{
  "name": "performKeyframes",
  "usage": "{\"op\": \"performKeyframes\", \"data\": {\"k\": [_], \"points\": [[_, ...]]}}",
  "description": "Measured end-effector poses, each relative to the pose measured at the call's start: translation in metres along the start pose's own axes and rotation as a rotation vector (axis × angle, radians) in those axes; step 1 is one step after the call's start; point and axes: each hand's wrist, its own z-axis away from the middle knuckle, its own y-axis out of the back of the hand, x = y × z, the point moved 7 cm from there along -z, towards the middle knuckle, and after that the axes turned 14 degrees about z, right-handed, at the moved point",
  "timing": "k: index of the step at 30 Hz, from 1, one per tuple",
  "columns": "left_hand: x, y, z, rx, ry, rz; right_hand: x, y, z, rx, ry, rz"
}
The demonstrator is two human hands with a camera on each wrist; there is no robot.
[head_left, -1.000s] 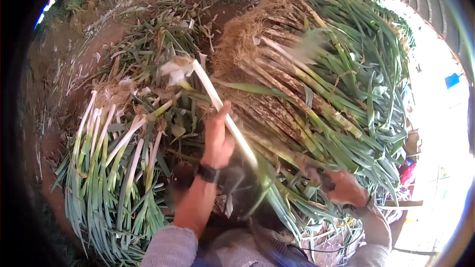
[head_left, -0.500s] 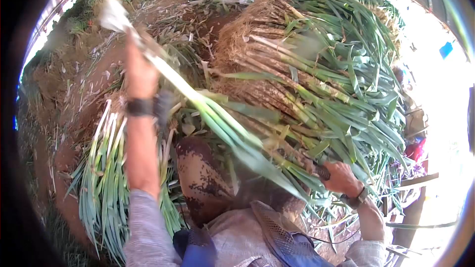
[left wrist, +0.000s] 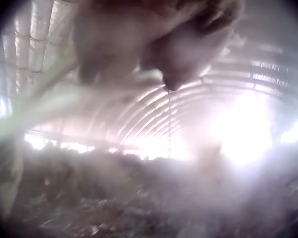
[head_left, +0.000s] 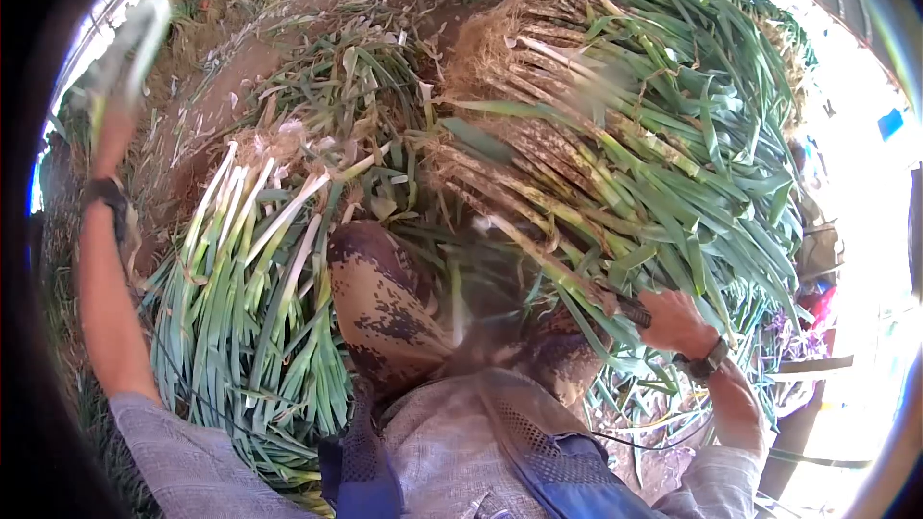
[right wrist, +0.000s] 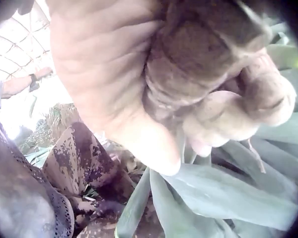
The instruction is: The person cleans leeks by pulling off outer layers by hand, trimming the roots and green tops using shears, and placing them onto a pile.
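Observation:
Far out at the upper left, my left hand is raised and grips blurred pale green and white plant strips. Blur in the left wrist view hides whether these are loose leaves or a whole stalk; the fingers of the left hand look curled. My right hand is curled at the lower right beside a soil-stained leek stalk, with a dark ribbed piece at its fingers. Close up, the right hand curls round something brown and thick, with broad green leaves below it.
A big heap of unpeeled leeks, roots to the left, fills the right side. White-stemmed leeks lie at the left. Leaf scraps cover the ground behind. My knees stand between the piles.
My left hand has swung from the middle to the far upper left. The long leek that crossed the middle is no longer there. The right hand has stayed nearly in place.

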Motion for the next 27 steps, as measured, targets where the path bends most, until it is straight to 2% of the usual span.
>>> {"op": "performKeyframes", "data": {"k": [1,2,3,4,5,6,7,8,9,10,11,12,14,15,17,18,20,24,27], "points": [[-0.034,-0.081,0.031,-0.091,0.045,0.397,0.002,0.001,0.006,-0.009,-0.004,0.002],[0.011,-0.090,0.054,-0.113,0.035,0.503,0.005,0.002,0.010,-0.015,-0.010,0.007],[0.082,-0.088,0.077,-0.140,0.023,0.609,0.006,0.002,0.013,-0.020,-0.020,0.007],[0.130,-0.109,0.097,-0.167,0.084,0.826,0.006,-0.001,0.019,-0.031,-0.043,0.002],[0.220,-0.083,0.132,-0.314,0.241,1.102,0.008,-0.002,0.022,-0.041,-0.063,0.007],[0.281,-0.109,0.159,-0.635,0.364,1.463,0.008,-0.006,0.024,-0.052,-0.067,0.021],[0.353,-0.078,0.193,-0.735,0.303,1.696,0.006,-0.009,0.022,-0.027,-0.043,0.005],[0.405,-0.088,0.223,-0.868,0.351,1.937,0.003,-0.013,0.018,0.000,-0.015,-0.011],[0.450,-0.122,0.253,-0.851,0.392,2.126,0.001,-0.020,0.013,0.000,-0.012,-0.056],[0.485,-0.147,0.284,-0.816,0.552,2.130,-0.002,-0.027,0.010,-0.007,-0.003,-0.041],[0.525,-0.192,0.324,-0.970,0.850,2.077,-0.004,-0.030,0.006,0.016,-0.001,-0.009],[0.562,-0.218,0.356,-1.089,1.249,2.121,-0.005,-0.027,0.001,0.040,-0.001,0.026],[0.621,-0.243,0.381,-1.186,1.218,2.325,-0.012,-0.018,-0.007,0.045,0.002,0.046],[0.638,-0.249,0.389,-1.194,1.232,2.330,-0.011,-0.020,-0.008,0.023,-0.005,0.042],[0.662,-0.241,0.387,-1.190,1.163,2.549,-0.015,-0.016,-0.010,0.005,0.002,0.053],[0.660,-0.239,0.385,-1.188,1.171,2.557,-0.016,-0.014,-0.013,0.000,0.003,0.062],[0.657,-0.231,0.379,-1.198,1.052,2.656,-0.020,-0.011,-0.016,-0.010,0.023,0.041],[0.654,-0.229,0.377,-1.150,1.040,2.649,-0.028,-0.011,-0.028,-0.006,0.017,0.061],[0.652,-0.224,0.376,-1.149,1.097,2.686,-0.037,-0.007,-0.045,0.002,0.015,0.000]]}}
